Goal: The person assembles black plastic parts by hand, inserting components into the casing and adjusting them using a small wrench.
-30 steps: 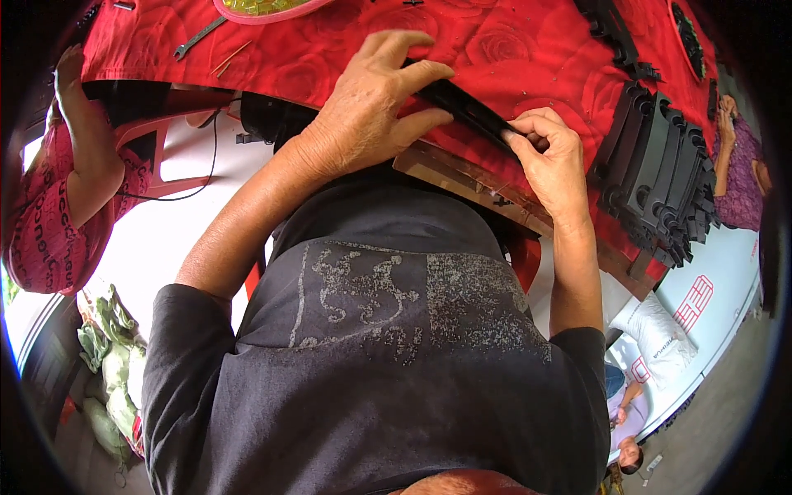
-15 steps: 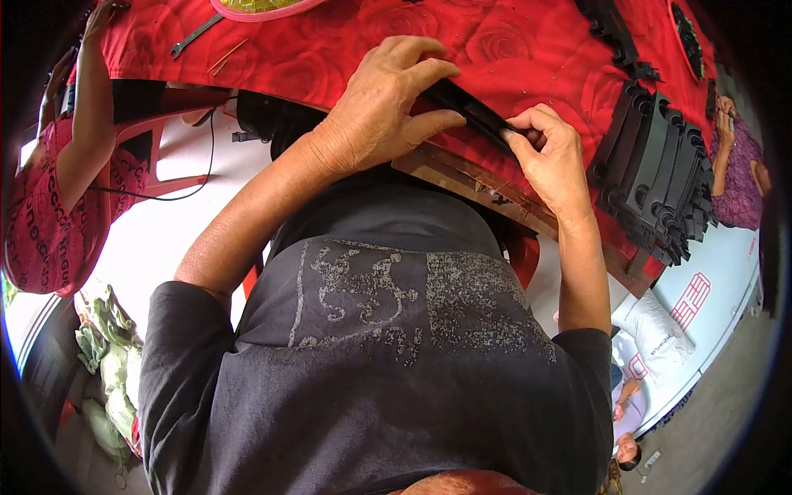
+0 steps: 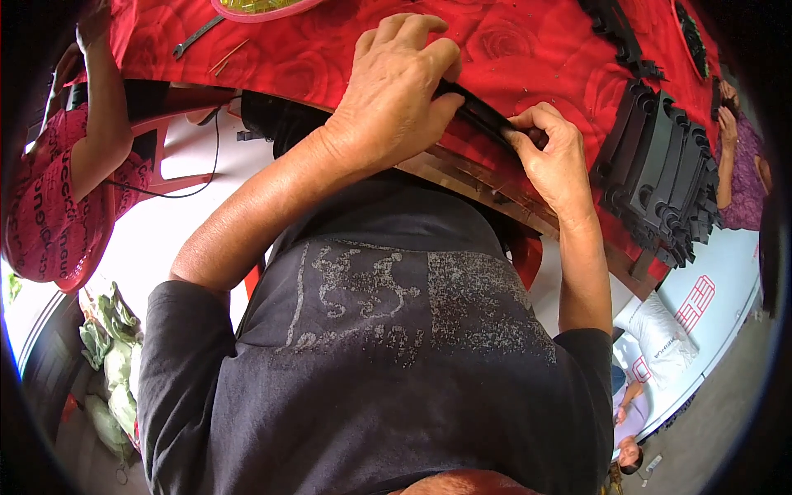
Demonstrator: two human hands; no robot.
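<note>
A long, narrow black plastic strip (image 3: 481, 110) lies slantwise near the front edge of the red, rose-patterned tablecloth (image 3: 511, 49). My right hand (image 3: 550, 147) pinches its right end between thumb and fingers. Over the strip's left end my left hand (image 3: 403, 87) is closed, the thumb pressed toward the bent fingers, and the hand hides that end. Right of my right hand, several long black plastic pieces (image 3: 656, 165) lie side by side in a stack.
More black pieces (image 3: 615, 37) lie at the far right. A wrench (image 3: 198, 37), thin sticks (image 3: 229, 56) and a pink-rimmed basket (image 3: 268, 14) with yellow contents are at the far left. One person (image 3: 62, 198) sits at left, another (image 3: 738, 165) at right.
My left hand has shifted slightly up and its fingers have drawn in closer around the strip's left end. My right hand stays nearly where it was.
</note>
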